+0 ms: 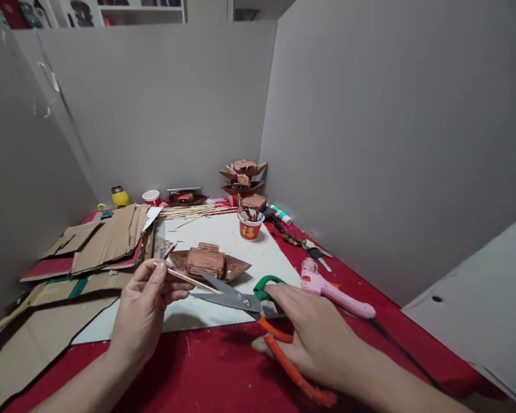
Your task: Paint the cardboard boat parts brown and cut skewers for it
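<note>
My left hand (144,304) pinches a thin wooden stick (189,279) between thumb and fingers, its tip pointing right toward the scissors' blades. My right hand (313,338) is wrapped on the handles of a pair of scissors (236,299), one handle green, one orange, with the blades parted above the white board (215,229). Just behind the stick sits a small brown cardboard boat model (208,264) on the board.
A pink glue gun (333,292) lies right of the scissors with its cord trailing. Behind stand a red paper cup (250,225) with sticks, stacked boat models (243,178) and a bundle of skewers (193,211). Cardboard sheets (107,241) lie at left. Grey partitions enclose the red table (215,367).
</note>
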`<state>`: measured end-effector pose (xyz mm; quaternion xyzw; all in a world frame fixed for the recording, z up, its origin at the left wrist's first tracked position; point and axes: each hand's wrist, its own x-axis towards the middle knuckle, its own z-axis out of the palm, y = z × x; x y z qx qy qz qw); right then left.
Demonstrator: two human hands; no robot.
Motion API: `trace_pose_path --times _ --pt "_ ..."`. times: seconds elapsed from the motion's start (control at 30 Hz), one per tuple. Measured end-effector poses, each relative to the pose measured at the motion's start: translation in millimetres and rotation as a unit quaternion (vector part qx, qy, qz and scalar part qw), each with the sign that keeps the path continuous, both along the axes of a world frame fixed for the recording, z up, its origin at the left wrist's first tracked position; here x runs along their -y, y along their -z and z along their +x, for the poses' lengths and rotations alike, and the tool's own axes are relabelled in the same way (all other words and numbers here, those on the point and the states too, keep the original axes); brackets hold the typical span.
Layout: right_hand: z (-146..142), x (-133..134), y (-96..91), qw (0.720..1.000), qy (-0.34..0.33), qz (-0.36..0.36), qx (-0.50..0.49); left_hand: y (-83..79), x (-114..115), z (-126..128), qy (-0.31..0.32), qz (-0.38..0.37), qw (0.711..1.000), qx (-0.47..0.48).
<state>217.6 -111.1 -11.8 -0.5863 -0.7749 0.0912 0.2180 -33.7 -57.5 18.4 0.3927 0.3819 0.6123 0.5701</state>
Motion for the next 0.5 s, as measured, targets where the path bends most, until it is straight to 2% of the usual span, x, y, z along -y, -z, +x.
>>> trace_pose_path --times 0.1,0.17,0.23,0.33,0.43,0.5 --pt "3 0 5.8 0.996 -0.007 -0.018 -0.082 -1.5 -1 -2 -0.008 0.020 1.000 0.012" --pt "2 0 10.1 0.979 -0.036 -0.044 -0.195 -1.8 -2 -3 0.005 0.014 1.000 0.017" --pt "-5 0 13.1 0.934 -0.067 -0.085 -0.341 -1.1 -2 -3 0.032 -0.008 0.999 0.017" --pt "-24 -4 14.0 0.844 -0.071 -0.111 -0.520 2.4 1 0 0.091 -0.040 0.995 0.016" --pt "-44 -15 10.0 0.778 -0.056 -0.074 -0.621 9.2 6 4 0.164 -0.055 0.985 0.006" --pt "-52 -23 5.8 0.750 -0.030 -0.053 -0.658 15.1 9 5 0.217 -0.063 0.974 -0.011"
